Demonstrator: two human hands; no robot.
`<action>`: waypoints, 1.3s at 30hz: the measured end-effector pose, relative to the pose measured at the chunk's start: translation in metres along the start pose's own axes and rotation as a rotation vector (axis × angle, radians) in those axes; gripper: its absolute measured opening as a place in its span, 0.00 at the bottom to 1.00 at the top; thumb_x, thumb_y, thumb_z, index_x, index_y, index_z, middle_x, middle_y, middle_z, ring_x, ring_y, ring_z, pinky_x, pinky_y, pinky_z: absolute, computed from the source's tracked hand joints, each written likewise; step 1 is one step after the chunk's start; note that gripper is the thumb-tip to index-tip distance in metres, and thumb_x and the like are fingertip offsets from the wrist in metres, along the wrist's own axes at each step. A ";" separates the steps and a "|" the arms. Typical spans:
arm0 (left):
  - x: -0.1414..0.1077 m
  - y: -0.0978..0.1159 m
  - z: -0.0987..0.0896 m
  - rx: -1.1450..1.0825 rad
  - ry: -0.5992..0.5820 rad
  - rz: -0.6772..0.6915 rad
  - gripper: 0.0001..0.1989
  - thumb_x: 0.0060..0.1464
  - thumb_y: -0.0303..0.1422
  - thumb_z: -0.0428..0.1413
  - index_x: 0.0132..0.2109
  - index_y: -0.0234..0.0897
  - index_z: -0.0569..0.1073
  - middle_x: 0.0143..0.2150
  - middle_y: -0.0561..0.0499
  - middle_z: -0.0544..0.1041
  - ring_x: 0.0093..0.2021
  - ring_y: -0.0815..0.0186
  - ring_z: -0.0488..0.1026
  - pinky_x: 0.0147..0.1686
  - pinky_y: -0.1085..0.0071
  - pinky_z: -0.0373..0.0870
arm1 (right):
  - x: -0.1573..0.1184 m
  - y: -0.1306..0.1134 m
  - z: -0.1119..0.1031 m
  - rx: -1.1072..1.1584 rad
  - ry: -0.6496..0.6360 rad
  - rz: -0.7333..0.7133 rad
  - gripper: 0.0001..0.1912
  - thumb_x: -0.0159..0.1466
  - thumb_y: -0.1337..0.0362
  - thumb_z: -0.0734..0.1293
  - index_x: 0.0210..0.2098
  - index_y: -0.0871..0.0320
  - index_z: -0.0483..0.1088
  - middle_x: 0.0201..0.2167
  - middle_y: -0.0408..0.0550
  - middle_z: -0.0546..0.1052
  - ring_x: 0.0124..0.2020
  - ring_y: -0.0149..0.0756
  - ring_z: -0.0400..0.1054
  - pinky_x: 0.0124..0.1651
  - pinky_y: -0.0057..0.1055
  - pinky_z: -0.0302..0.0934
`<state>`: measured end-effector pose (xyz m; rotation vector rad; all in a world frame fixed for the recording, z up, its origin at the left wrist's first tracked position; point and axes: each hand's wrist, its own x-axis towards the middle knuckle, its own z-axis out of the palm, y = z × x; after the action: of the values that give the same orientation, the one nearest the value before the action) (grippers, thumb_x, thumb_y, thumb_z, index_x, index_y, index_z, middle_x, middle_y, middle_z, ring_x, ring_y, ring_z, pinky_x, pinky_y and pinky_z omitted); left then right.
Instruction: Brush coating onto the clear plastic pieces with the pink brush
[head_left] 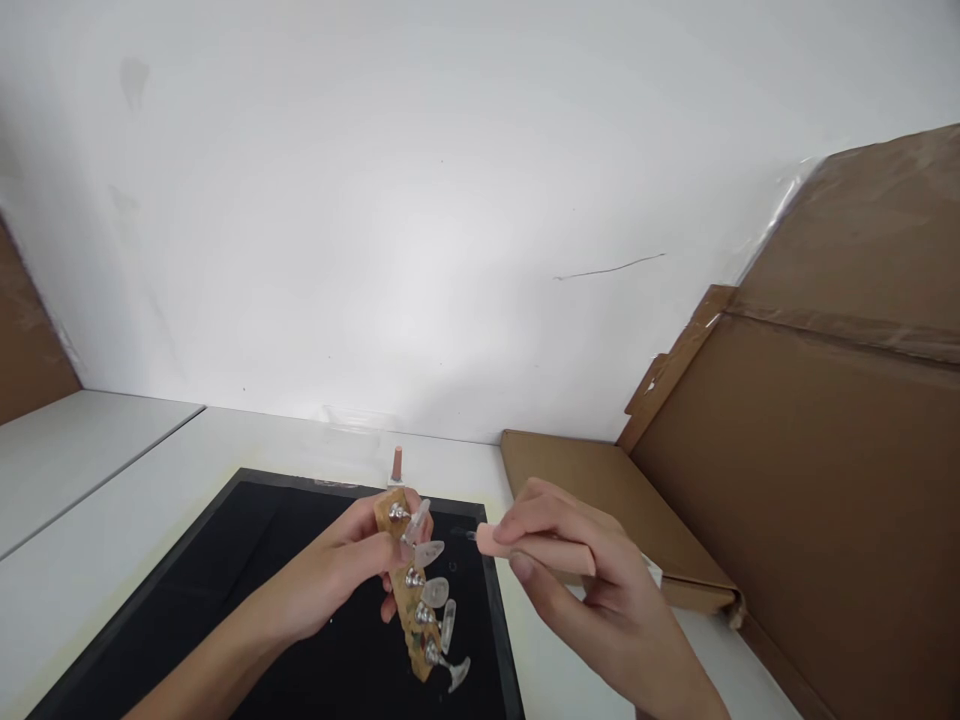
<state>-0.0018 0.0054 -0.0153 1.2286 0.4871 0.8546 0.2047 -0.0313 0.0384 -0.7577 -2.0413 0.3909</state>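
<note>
My left hand [352, 560] is closed round a cork-coloured nail practice stand [415, 640], thumb on its front and fingers behind. Along it sit several small silver holders, each bearing a clear nail tip [435, 592]. Pinched in my right hand [592, 570] is a nail polish brush [536, 550] with a pale pink handle. Its thin clear bristle end points left at the nail tips, a short gap away from them. What colour, if any, is on the bristles cannot be made out. Both hands are above a black mat [300, 600].
Beyond the mat's far edge stands a small bottle with a pinkish-brown cap [397, 463]. A flat cardboard box [577, 470] lies at the right, beside a tall cardboard panel [847, 450]. The white wall [420, 230] rises behind the white table [172, 450].
</note>
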 end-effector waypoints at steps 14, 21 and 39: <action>-0.003 0.008 0.005 0.083 -0.057 0.081 0.03 0.54 0.25 0.50 0.34 0.38 0.66 0.32 0.55 0.61 0.29 0.71 0.60 0.28 0.76 0.64 | 0.002 0.002 0.009 0.175 -0.023 -0.042 0.16 0.59 0.78 0.62 0.39 0.52 0.71 0.27 0.43 0.72 0.27 0.32 0.64 0.27 0.28 0.58; -0.002 0.003 0.005 0.091 -0.046 0.087 0.03 0.53 0.26 0.51 0.35 0.38 0.66 0.31 0.55 0.61 0.28 0.71 0.60 0.28 0.75 0.64 | 0.004 0.008 0.006 0.102 -0.017 0.039 0.14 0.59 0.78 0.60 0.35 0.54 0.72 0.26 0.44 0.74 0.24 0.30 0.63 0.25 0.26 0.57; 0.002 0.006 0.001 -0.185 -0.009 -0.002 0.04 0.50 0.31 0.56 0.32 0.36 0.68 0.27 0.56 0.63 0.23 0.73 0.62 0.20 0.79 0.64 | 0.006 0.003 0.010 0.122 0.015 -0.065 0.13 0.61 0.76 0.63 0.39 0.53 0.71 0.26 0.44 0.71 0.26 0.33 0.64 0.27 0.28 0.59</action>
<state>-0.0015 0.0068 -0.0090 1.0614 0.3923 0.8720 0.1951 -0.0245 0.0355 -0.6171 -2.0029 0.4666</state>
